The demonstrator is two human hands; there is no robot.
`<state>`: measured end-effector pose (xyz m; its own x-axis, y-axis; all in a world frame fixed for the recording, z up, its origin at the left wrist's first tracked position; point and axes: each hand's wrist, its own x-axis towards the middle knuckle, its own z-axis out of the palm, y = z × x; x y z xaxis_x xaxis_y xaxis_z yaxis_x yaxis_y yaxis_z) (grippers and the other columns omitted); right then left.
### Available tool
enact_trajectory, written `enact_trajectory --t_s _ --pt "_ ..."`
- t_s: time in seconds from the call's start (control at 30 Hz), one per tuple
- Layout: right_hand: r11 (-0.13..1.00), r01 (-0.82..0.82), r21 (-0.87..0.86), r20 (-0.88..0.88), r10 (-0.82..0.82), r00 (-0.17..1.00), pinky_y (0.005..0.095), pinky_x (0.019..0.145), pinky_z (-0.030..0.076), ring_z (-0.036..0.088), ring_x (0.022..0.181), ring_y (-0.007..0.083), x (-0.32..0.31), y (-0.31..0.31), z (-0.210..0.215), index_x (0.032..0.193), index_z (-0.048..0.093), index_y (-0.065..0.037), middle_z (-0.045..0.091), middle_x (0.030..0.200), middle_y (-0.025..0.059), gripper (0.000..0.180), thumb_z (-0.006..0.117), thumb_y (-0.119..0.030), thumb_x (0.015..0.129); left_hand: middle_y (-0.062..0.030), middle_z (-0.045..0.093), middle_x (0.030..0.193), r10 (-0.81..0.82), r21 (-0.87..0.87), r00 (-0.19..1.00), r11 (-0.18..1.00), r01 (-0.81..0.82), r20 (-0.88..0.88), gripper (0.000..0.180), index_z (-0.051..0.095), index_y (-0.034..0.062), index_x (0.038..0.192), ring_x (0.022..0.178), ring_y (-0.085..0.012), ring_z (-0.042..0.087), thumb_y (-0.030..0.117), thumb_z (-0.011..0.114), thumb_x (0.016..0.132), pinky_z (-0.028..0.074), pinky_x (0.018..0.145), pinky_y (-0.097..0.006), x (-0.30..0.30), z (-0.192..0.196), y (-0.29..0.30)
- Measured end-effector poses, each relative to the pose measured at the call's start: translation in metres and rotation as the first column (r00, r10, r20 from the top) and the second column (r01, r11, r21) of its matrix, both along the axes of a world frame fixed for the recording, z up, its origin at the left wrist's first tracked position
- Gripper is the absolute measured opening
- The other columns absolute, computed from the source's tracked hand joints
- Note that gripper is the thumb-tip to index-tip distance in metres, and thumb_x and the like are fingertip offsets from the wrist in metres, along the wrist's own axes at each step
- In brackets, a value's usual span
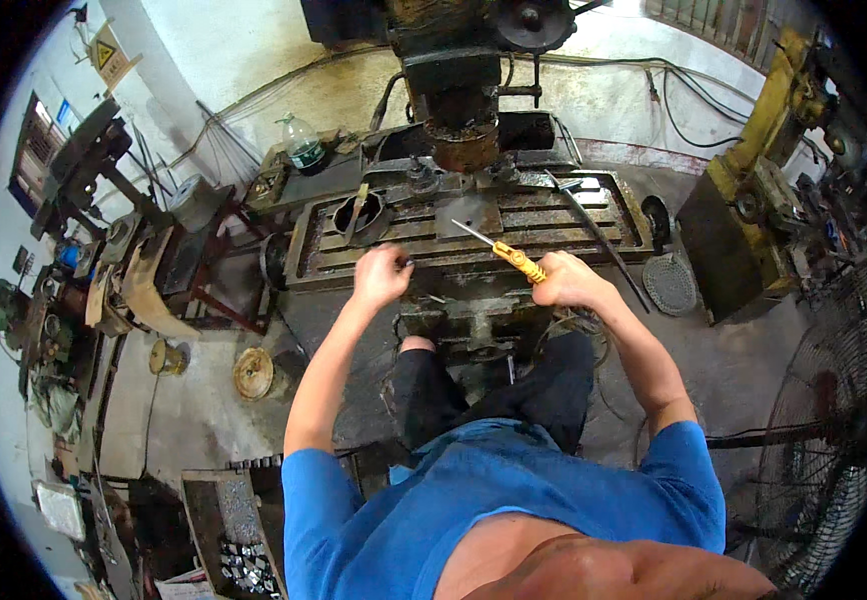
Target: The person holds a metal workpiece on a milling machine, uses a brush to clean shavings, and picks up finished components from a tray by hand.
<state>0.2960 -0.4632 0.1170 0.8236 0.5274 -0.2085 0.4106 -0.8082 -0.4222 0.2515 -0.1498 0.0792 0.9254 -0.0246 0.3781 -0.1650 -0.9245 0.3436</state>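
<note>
My right hand [569,280] is closed around a yellow air blow gun [516,258]. Its thin metal nozzle points up and left, over the front of a slotted machine table [544,240]. My left hand [384,277] is curled in front of the table's left part, with a small dark thing at its fingertips that is too small to name. Just beyond that hand, a dark round pot [374,222] with a brush [358,208] standing in it rests on the table. A flat metal plate [469,218] lies at the table's middle, near the nozzle tip.
A long dark bar [599,232] leans across the table's right side. The machine's head [449,75] rises behind. A large fan [824,420] stands at right. At lower left is a tray [204,520] of small metal pieces; a round tub [254,373] sits on the floor.
</note>
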Motion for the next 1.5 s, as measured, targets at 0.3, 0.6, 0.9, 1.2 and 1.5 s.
enact_trajectory --t_s 0.3,0.6,0.9,1.2,1.5 --pt "0.426 0.103 0.899 -0.163 0.108 0.981 0.0218 0.083 0.038 0.055 0.090 0.0107 0.052 -0.038 -0.040 0.102 0.060 0.006 0.061 0.103 0.0080 0.044 0.051 -0.003 0.060 -0.0137 0.058 0.084 -0.110 0.276 0.993 0.954 0.119 -0.050 0.023 0.059 0.0101 0.094 0.082 -0.0325 0.058 0.020 0.060 0.073 0.047 0.069 -0.042 0.151 -0.034 -0.061" --pt "0.820 0.459 0.342 -0.027 -0.480 0.877 0.0380 0.067 0.047 0.061 0.072 0.0352 0.045 -0.025 -0.135 0.079 0.065 0.000 0.060 0.070 0.0220 0.030 0.059 -0.019 0.057 -0.0120 0.061 0.084 -0.078 0.122 0.997 0.990 0.078 -0.005 0.021 0.059 0.0097 0.091 0.078 -0.0311 0.060 0.019 0.059 0.073 0.047 0.066 -0.043 0.157 -0.043 -0.060" --pt "0.805 0.345 0.482 0.011 -0.399 0.917 0.0309 0.068 0.048 0.064 0.071 0.0251 0.023 -0.047 -0.109 0.088 0.064 0.001 0.064 0.075 0.0164 0.032 0.061 -0.016 0.060 -0.0157 0.061 0.083 -0.095 0.063 0.990 0.994 0.089 0.105 0.017 0.059 0.0067 0.086 0.075 -0.0327 0.060 0.017 0.059 0.074 0.048 0.064 -0.044 0.187 -0.057 -0.063" --pt "0.755 0.010 0.656 0.514 -0.456 0.727 0.0296 0.082 0.045 0.059 0.092 0.0186 0.082 -0.104 0.089 0.104 0.060 0.003 0.063 0.096 0.0136 0.045 0.051 0.001 0.060 -0.0177 0.063 0.076 0.210 -0.064 0.975 0.975 -0.214 -0.072 0.030 0.061 0.0074 0.095 0.075 -0.0336 0.061 0.024 0.064 0.070 0.049 0.067 -0.043 0.192 -0.049 -0.058" --pt "0.085 -0.524 0.847 0.466 -0.594 0.656 0.0490 0.099 0.032 0.045 0.114 0.0331 0.076 -0.093 0.280 0.113 0.047 0.004 0.050 0.116 0.0212 0.042 0.049 -0.016 0.076 -0.0185 0.063 0.086 0.180 -0.162 0.970 0.965 -0.205 -0.161 0.031 0.063 0.0055 0.088 0.085 -0.0317 0.060 0.029 0.068 0.068 0.048 0.074 -0.042 0.201 -0.046 -0.054"
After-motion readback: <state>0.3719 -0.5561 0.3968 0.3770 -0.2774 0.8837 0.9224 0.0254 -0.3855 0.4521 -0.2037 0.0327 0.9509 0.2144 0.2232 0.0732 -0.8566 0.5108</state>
